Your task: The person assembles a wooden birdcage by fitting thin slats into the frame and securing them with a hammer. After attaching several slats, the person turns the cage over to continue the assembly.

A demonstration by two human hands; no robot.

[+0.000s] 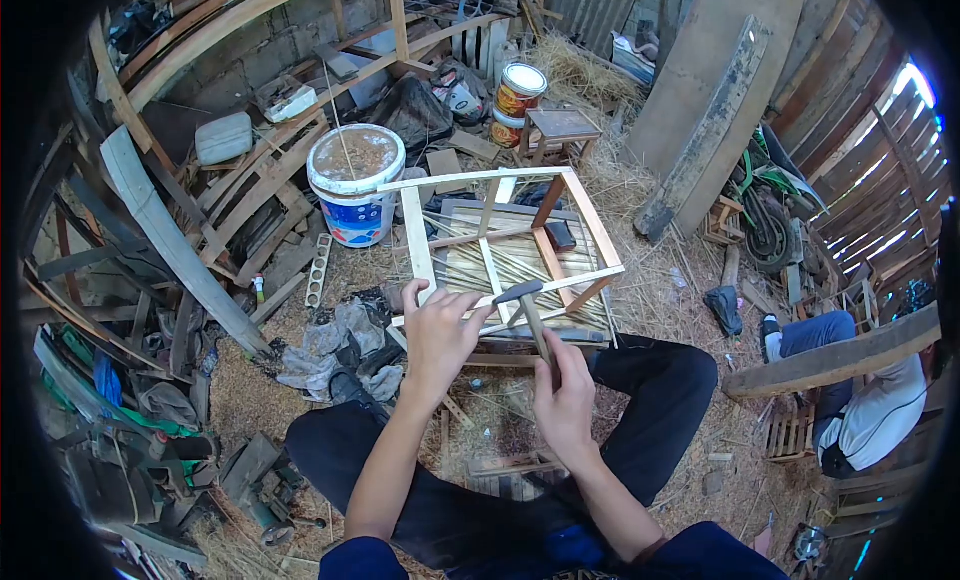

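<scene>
My right hand (566, 398) is wrapped round the handle of a hammer (520, 291), whose dark head lies over the near rail of a wooden frame (583, 208). My left hand (440, 330) is closed at the near left corner of that frame, fingers curled over the rail close to the hammer head. The frame is built of pale, narrow strips with a few darker upright pieces. Thin sticks (475, 255) lie beneath it on a low work surface between my knees. A small dark block (560, 237) sits among the frame's members.
To the left stands a white and blue bucket (360, 220) with piled scrap timber beyond it. Paint cans (521, 90) and a small stool (563, 127) are behind the frame. A motorcycle (768, 225) leans at right, near another seated person (870, 410). Straw and shavings cover the ground.
</scene>
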